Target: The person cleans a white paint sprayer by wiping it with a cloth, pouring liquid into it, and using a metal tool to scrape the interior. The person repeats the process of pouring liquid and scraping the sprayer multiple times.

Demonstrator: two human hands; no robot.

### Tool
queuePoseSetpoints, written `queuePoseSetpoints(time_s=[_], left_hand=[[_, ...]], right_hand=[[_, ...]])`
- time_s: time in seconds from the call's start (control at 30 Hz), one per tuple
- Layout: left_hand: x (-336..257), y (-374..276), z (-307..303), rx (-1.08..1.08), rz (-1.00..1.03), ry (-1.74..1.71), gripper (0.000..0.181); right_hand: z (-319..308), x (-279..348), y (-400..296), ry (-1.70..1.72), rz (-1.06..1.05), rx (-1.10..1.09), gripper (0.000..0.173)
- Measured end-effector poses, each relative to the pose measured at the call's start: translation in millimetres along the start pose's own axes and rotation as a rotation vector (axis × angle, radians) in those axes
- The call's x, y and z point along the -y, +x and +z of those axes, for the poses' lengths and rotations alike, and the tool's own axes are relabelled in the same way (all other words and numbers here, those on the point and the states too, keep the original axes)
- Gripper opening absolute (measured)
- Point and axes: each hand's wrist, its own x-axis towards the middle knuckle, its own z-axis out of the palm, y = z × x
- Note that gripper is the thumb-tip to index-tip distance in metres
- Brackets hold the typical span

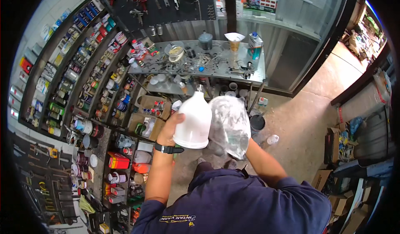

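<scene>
My left hand (171, 128), with a black watch strap at its wrist, grips a white plastic spray gun cup (193, 121) by its side. The cup's narrow threaded end points up toward the workbench, and its wide rim faces my body. Just right of the cup is a crumpled cloth or sheet (230, 124), whitish with grey smears; its exact material cannot be told. My right hand (248, 145) is mostly hidden behind that sheet, with the wrist showing at its lower right edge, so the fingers cannot be seen.
Ahead stands a metal workbench (215, 51) with a paper strainer in a cup (234, 42), a solvent can (255, 46) and a lidded grey pot (205, 41). Shelves of paint tins (84, 62) line the left. A dark bucket (257, 123) and a white bottle (272, 139) are on the floor.
</scene>
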Motion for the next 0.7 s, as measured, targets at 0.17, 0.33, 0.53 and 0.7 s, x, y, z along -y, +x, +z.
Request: queuePoseSetpoints(time_s=[0.17,0.33,0.53,0.7], left_hand=[[-9,-35,-1,-0.117,-0.136,0.385,0.07],[-4,-68,-33,-0.179,-0.423,0.244,0.069],[-27,-91,-29,-0.014,-0.402,0.812,0.077],[-31,-99,-4,-0.341,-0.245,1.734,0.083]], right_hand=[[98,40,-17,0.006,0.135,-0.407,0.033],[67,-2,-18,-1.5,-0.514,0.033,0.033],[65,-37,-13,-1.38,-0.207,0.399,0.048],[94,-46,15,-1.545,0.175,0.525,0.035]])
